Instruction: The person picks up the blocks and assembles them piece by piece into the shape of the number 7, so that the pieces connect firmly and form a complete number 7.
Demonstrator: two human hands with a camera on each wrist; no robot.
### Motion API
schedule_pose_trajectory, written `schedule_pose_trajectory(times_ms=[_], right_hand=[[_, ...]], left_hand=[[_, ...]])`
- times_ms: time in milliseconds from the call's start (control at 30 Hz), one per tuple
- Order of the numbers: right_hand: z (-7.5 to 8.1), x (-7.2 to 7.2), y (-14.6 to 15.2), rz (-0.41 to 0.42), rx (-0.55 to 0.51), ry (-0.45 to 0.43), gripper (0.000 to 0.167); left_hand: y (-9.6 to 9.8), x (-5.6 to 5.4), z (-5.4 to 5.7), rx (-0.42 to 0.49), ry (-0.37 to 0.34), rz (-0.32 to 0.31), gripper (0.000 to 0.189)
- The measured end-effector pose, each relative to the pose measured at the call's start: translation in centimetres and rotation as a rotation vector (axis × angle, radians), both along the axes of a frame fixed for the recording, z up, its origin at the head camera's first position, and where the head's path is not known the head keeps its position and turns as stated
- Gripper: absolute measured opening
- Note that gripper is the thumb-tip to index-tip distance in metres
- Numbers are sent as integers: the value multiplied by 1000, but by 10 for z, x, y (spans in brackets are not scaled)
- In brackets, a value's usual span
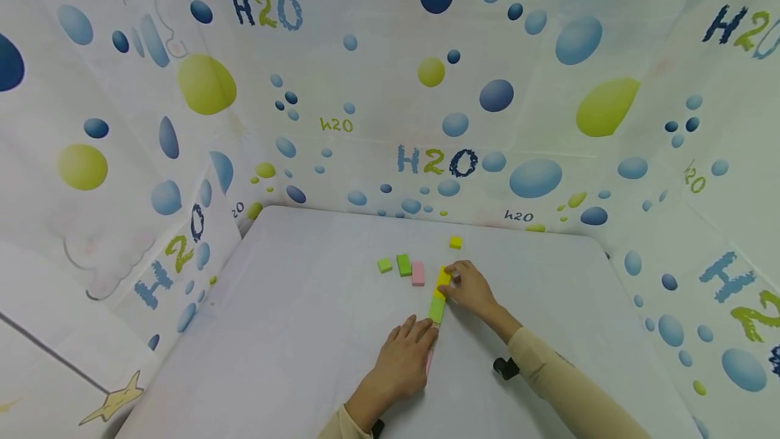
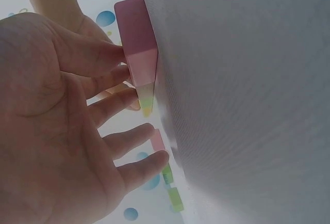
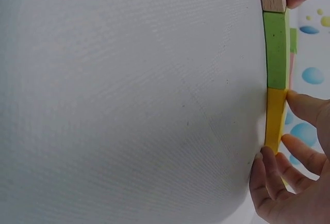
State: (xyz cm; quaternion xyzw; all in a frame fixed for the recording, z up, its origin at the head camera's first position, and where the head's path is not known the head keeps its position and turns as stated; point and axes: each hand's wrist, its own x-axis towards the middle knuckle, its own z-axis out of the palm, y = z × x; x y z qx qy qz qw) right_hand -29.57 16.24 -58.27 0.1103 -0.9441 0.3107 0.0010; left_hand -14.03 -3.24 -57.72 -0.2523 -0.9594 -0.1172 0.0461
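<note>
On the table [image 1: 292, 330], the right fingers [image 3: 301, 153] hold a yellow block [image 3: 275, 118].

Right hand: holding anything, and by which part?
The right hand holds the row's yellow block, thumb near the adjoining green block, fingers at the far end.

A white-covered table [image 1: 274, 330] meets a pale far wall [image 1: 384, 80] printed with blue and lime drops and "H2O" lettering; a yellow star [image 1: 116, 398] marks the near left wall [image 1: 36, 236].
</note>
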Motion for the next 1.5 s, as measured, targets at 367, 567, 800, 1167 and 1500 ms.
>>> schedule_pose_trajectory(times_ms=[367, 567, 800, 1167, 1500], right_hand=[[3, 1, 1, 24, -27, 40, 45], [2, -2, 3, 18, -57, 50, 38], [2, -11, 6, -56, -91, 66, 37], [7, -32, 10, -163, -74, 57, 43], [8, -51, 14, -220, -77, 7, 52]], left_hand=[[1, 0, 3, -6, -15, 4, 43], [-1, 0, 0, 16, 19, -11, 42], [-1, 1, 2, 7, -6, -5, 42], [-1, -3, -7, 6, 11, -7, 43], [-1, 0, -1, 7, -19, -2, 44]])
